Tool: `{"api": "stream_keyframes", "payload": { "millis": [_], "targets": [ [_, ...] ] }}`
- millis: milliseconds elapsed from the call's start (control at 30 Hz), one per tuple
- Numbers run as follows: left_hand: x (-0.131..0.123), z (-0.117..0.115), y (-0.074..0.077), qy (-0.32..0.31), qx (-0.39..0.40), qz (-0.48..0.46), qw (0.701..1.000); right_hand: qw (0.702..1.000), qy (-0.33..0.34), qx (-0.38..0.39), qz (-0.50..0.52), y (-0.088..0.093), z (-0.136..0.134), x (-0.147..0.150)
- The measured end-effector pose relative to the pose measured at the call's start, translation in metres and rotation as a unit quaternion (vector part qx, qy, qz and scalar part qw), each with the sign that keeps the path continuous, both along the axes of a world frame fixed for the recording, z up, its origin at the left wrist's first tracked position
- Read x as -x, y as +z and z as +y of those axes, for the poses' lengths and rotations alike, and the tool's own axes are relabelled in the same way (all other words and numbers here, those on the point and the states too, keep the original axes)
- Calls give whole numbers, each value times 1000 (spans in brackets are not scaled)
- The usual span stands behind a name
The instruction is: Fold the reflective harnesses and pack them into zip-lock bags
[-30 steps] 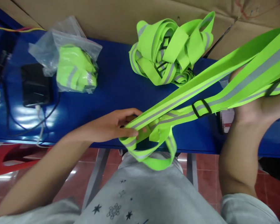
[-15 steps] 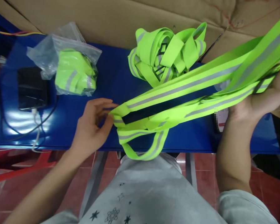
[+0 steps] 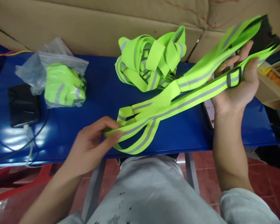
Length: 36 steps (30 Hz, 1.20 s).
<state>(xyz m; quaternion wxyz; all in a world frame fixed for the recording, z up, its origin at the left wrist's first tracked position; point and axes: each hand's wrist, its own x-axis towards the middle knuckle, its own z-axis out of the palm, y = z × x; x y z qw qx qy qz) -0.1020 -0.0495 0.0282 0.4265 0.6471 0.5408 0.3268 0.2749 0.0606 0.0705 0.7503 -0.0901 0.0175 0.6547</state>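
Note:
A neon-yellow reflective strap harness (image 3: 189,99) with grey stripes stretches diagonally between both hands above the blue table. My left hand (image 3: 93,144) pinches its lower left end between thumb and fingers. Palm up, my right hand (image 3: 240,84) holds the upper right part, the bands running across the palm and between thumb and fingers. Near that palm a black slider buckle (image 3: 234,77) sits on one band. Past the fingertips the bands end in dark black pieces (image 3: 264,35). A loop of strap hangs near the table's front edge.
A tangled pile of similar straps (image 3: 151,59) lies at the back of the blue table (image 3: 95,84). Left are a clear bag with folded straps (image 3: 64,85) and a black device (image 3: 23,104) with cables. A phone (image 3: 209,112) and cardboard box (image 3: 274,81) are right.
My right hand has turned palm up and moved left, bringing the buckle and dark ends into view. My left hand has shifted lower, still pinching the strap. The view has shifted slightly.

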Motion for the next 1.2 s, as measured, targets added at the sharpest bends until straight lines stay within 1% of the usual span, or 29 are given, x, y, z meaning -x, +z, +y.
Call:
{"api": "stream_keyframes", "payload": {
  "millis": [67, 100, 133, 167, 200, 233, 267, 300, 333, 367, 400, 467, 500, 533, 600, 667, 700, 733, 767, 833, 867, 900, 933, 967, 1000, 1033, 1100, 1133, 1200],
  "targets": [
    [16, -1, -2, 78, 50, -144, 985, 999, -24, 15, 17, 3, 2, -6],
    [22, 0, -5, 104, 74, -189, 974, 999, -34, 22, 32, 4, 4, -8],
    [27, 1, -8, 124, 99, -212, 964, 997, -44, 31, 47, 5, 5, -9],
    [30, 1, -12, 134, 122, -207, 961, 997, -52, 37, 54, 6, 6, -10],
    [31, 1, -16, 135, 135, -176, 966, 996, -60, 40, 44, 6, 7, -10],
    [31, 1, -19, 131, 133, -120, 975, 997, -66, 39, 16, 5, 9, -9],
    [29, -1, -22, 123, 112, -45, 985, 997, -71, 32, -22, 3, 10, -9],
    [27, -3, -24, 107, 73, 38, 991, 995, -71, 22, -64, 0, 11, -8],
    [25, -5, -25, 83, 23, 117, 989, 992, -70, 9, -104, -3, 12, -7],
    [22, -8, -24, 55, -30, 178, 982, 988, -66, -7, -140, -6, 12, -7],
    [19, -11, -23, 26, -78, 218, 972, 983, -55, -22, -174, -9, 12, -6],
    [14, -16, -16, -29, -149, 252, 956, 967, -34, -50, -248, -15, 11, -5],
    [12, -17, -12, -47, -174, 259, 949, 955, -23, -61, -290, -17, 10, -5],
    [8, -18, -7, -53, -193, 263, 944, 941, -10, -72, -330, -20, 9, -5],
    [-1, -14, 5, -45, -219, 261, 939, 916, 15, -87, -391, -25, 8, -5],
    [-17, 1, 17, -34, -228, 231, 945, 902, 37, -94, -420, -29, 8, -5],
    [-27, 12, 23, -42, -227, 200, 952, 897, 44, -97, -430, -31, 8, -4],
    [-39, 27, 28, -69, -223, 154, 960, 890, 54, -97, -441, -31, 7, -2],
    [-51, 44, 33, -104, -224, 81, 966, 884, 65, -99, -453, -31, 6, 1],
    [-79, 83, 41, -192, -169, -29, 966, 869, 90, -120, -472, -28, 1, 10],
    [-93, 101, 44, -252, -136, -79, 955, 863, 100, -130, -478, -24, -2, 15],
    [-105, 117, 45, -297, -96, -124, 942, 858, 104, -139, -484, -21, -5, 20],
    [-116, 130, 46, -317, -64, -157, 933, 851, 106, -140, -494, -16, -8, 24],
    [-124, 140, 46, -330, -33, -162, 929, 844, 105, -138, -507, -12, -10, 28],
    [-130, 146, 45, -328, -9, -178, 928, 835, 104, -132, -523, -8, -12, 30],
    [-133, 149, 43, -310, 9, -197, 930, 826, 105, -126, -539, -5, -14, 30],
    [-132, 149, 37, -266, 48, -237, 933, 806, 113, -129, -566, -2, -15, 28],
    [-130, 147, 33, -256, 75, -250, 931, 799, 117, -131, -576, -2, -16, 26],
    [-124, 142, 26, -270, 133, -238, 924, 786, 132, -131, -590, -4, -18, 23]
  ]
}}
